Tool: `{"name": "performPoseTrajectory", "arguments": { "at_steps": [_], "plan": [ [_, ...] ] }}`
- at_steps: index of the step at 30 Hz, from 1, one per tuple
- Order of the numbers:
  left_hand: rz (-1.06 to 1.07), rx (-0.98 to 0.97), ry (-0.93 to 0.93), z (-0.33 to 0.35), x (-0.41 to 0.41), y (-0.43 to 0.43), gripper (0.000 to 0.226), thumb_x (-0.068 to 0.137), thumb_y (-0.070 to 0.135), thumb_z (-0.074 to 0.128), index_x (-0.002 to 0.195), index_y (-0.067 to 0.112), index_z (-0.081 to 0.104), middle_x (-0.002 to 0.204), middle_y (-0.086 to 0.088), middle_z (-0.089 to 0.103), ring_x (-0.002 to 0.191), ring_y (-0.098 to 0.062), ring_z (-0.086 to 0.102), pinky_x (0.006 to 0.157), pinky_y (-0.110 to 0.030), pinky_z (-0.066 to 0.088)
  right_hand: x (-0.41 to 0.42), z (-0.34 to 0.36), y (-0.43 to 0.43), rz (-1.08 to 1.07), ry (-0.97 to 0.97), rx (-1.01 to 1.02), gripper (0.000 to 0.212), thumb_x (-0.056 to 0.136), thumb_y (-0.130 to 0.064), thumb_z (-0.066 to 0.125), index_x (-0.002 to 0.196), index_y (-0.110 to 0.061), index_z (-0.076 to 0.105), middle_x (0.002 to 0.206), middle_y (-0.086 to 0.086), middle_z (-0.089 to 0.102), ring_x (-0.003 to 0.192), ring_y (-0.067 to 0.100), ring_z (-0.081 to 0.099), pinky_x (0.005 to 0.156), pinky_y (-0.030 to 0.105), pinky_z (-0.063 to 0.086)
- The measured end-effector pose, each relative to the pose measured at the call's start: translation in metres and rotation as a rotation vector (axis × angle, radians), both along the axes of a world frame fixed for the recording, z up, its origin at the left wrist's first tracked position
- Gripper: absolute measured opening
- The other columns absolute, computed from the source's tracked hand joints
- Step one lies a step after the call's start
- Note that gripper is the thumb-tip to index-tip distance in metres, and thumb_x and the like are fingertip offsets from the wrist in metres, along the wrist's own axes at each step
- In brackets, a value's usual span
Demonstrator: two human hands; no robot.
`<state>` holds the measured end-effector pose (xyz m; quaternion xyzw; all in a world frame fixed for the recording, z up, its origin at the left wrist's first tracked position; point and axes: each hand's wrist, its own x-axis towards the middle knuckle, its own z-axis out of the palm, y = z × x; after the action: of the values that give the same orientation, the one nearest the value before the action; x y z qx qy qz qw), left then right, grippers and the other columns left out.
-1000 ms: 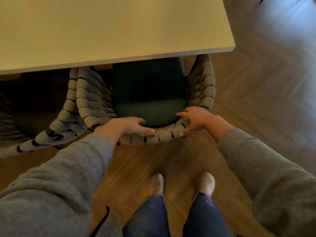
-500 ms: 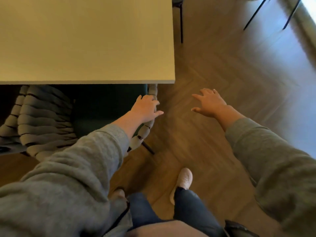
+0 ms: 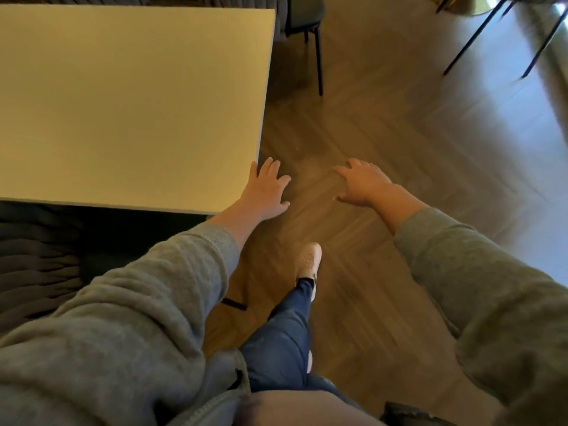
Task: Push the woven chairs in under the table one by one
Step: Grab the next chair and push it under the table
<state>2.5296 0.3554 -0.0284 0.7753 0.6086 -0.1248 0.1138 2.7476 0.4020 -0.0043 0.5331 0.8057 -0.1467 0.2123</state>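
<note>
The woven chair (image 3: 33, 256) sits at the near left, tucked under the near edge of the table (image 3: 123, 103). It is deep in shadow, so only its dim padded bands show. It lies to the left of the left hand (image 3: 266, 192) and nearer than it, well apart from the hand and partly covered by the grey left sleeve (image 3: 138, 302). A short black leg (image 3: 235, 304) pokes out beside that sleeve onto the wooden floor (image 3: 384, 118).

The left hand is palm down with its fingers spread wide and holds nothing. Its left edge overlaps the table's near right corner, though I cannot tell if it touches the top. The right hand (image 3: 364, 184) hangs over bare floor to the right, also flat, fingers loosely splayed and empty, well clear of the table and chair.

Another chair (image 3: 302, 13) with thin dark legs stands at the table's far right end. Below the hands, a pale perforated shoe (image 3: 309, 261) and a jeans leg (image 3: 282, 333) are on the floor.
</note>
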Motion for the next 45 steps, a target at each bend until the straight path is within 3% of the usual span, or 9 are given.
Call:
{"name": "performPoseTrajectory", "arguments": {
  "at_steps": [10, 14, 29, 38, 45],
  "plan": [
    [0.078, 0.057, 0.069, 0.018, 0.013, 0.23, 0.059, 0.095, 0.052, 0.048, 0.146, 0.023, 0.036, 0.161, -0.011, 0.011, 0.15, -0.03, 0.003, 0.117, -0.054, 0.003, 0.022, 0.021, 0.236, 0.027, -0.064, -0.001, 0.064, 0.094, -0.04, 0.055, 0.15, -0.02, 0.032, 0.15, 0.016, 0.032, 0.136, 0.035, 0.035, 0.113, 0.046, 0.031],
    [0.118, 0.044, 0.1, 0.027, 0.01, 0.313, 0.06, 0.095, 0.053, 0.048, 0.146, 0.024, 0.036, 0.161, -0.012, 0.01, 0.15, -0.029, 0.002, 0.117, -0.055, 0.002, 0.016, 0.02, 0.323, 0.072, -0.054, 0.007, 0.069, 0.092, -0.042, 0.058, 0.151, -0.021, 0.029, 0.15, 0.016, 0.032, 0.136, 0.035, 0.035, 0.112, 0.046, 0.032],
    [0.614, -0.047, 0.106, 0.01, -0.02, 0.601, 0.061, 0.096, 0.042, 0.051, 0.149, 0.02, 0.031, 0.161, -0.015, 0.008, 0.149, -0.033, -0.001, 0.117, -0.057, -0.001, -0.033, 0.008, 0.69, 0.294, -0.044, 0.025, 0.088, 0.087, -0.053, 0.062, 0.154, -0.02, 0.016, 0.153, 0.016, 0.027, 0.139, 0.037, 0.03, 0.113, 0.052, 0.028],
    [0.787, -0.074, 0.123, 0.01, -0.106, 0.7, 0.074, 0.093, 0.039, 0.058, 0.154, 0.021, 0.019, 0.16, -0.016, 0.008, 0.149, -0.034, 0.001, 0.117, -0.059, 0.003, -0.138, -0.016, 0.79, 0.399, 0.112, 0.0, 0.105, 0.08, -0.056, 0.068, 0.155, -0.018, 0.004, 0.15, 0.016, 0.03, 0.139, 0.036, 0.03, 0.113, 0.054, 0.027],
    [0.725, -0.065, 0.217, -0.019, -0.186, 0.769, 0.094, 0.087, 0.031, 0.068, 0.155, 0.02, 0.004, 0.16, -0.016, 0.007, 0.148, -0.035, 0.003, 0.117, -0.059, 0.006, -0.253, -0.044, 0.85, 0.435, 0.113, -0.014, 0.117, 0.077, -0.053, 0.072, 0.155, -0.017, -0.009, 0.156, 0.017, 0.018, 0.145, 0.034, 0.017, 0.117, 0.054, 0.019]
  ]
}}
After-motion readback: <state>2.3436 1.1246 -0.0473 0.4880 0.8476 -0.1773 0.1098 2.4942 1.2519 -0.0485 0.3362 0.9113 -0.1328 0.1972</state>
